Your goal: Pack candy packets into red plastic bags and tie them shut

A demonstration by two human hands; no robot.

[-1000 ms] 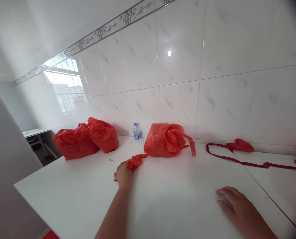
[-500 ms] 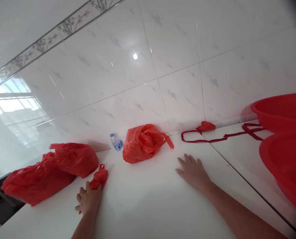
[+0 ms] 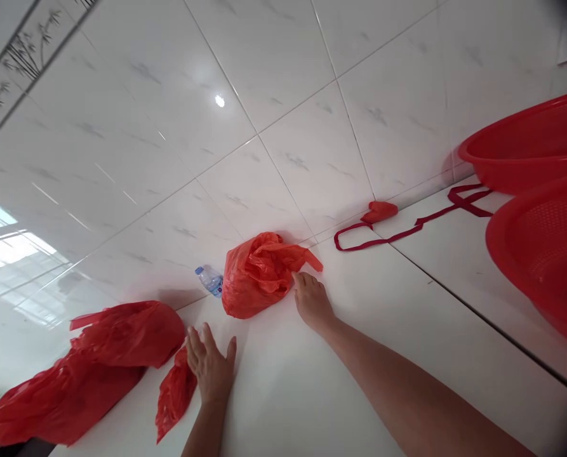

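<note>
Fingers bent, my right hand (image 3: 313, 301) is at the right edge of a knotted red plastic bag (image 3: 257, 276) by the wall. Its fingertips touch or nearly touch the bag below the loose handle; no grip on it shows. My left hand (image 3: 211, 365) is open over the white counter, fingers raised and thumb apart, holding nothing. Just left of it lies a small crumpled red plastic bag (image 3: 176, 390), partly behind the hand. A small clear water bottle (image 3: 209, 280) with a blue cap leans near the wall, left of the knotted bag.
Large filled red bags (image 3: 131, 333) lie at the left end of the counter. Red plastic baskets (image 3: 516, 238) stand at the right. A dark red strap (image 3: 373, 243) and a small red bundle (image 3: 381, 211) lie along the tiled wall (image 3: 302, 158). A seam (image 3: 459, 304) crosses the counter.
My left hand has let go of the small red bag and moved right, opening. My right hand has moved left to the knotted bag, its fingers now bent. The view has tilted.
</note>
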